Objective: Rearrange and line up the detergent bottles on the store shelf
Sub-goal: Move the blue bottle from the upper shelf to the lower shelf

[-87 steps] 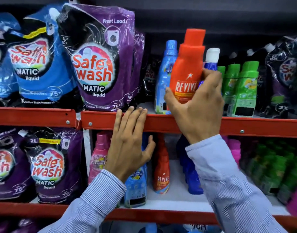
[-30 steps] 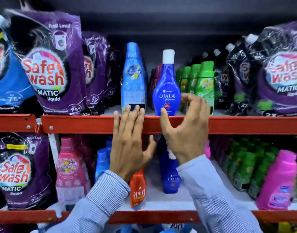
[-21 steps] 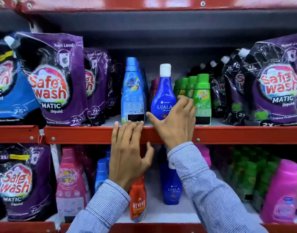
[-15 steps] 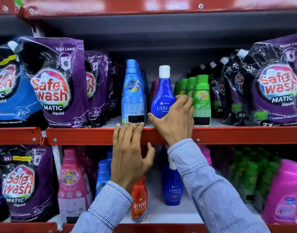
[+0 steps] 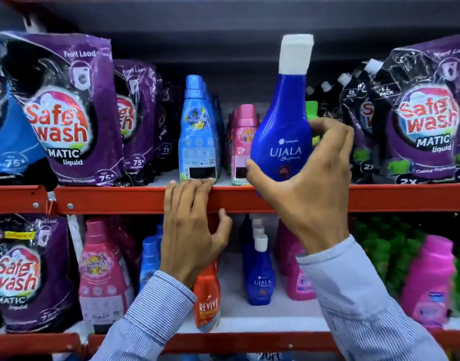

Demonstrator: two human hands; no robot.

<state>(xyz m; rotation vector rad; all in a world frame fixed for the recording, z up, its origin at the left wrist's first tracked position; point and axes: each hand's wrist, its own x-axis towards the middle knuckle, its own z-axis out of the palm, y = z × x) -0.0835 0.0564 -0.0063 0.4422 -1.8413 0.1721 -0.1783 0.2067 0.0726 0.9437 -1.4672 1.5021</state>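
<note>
Holding the blue Ujala bottle (image 5: pixel 283 136) upright in front of the upper shelf's red rail (image 5: pixel 119 199), the right hand (image 5: pixel 309 194) grips its wide lower body: thumb on the left flank, fingers (image 5: pixel 325 125) curled round the right side near the waist, base hidden behind the palm. Its white cap (image 5: pixel 296 53) points up. The left hand (image 5: pixel 195 230) clasps the rail, fingers over the top edge and thumb beneath, just below a light-blue bottle (image 5: pixel 197 134). Pink bottles (image 5: pixel 243 142) stand on the shelf behind the Ujala bottle.
</note>
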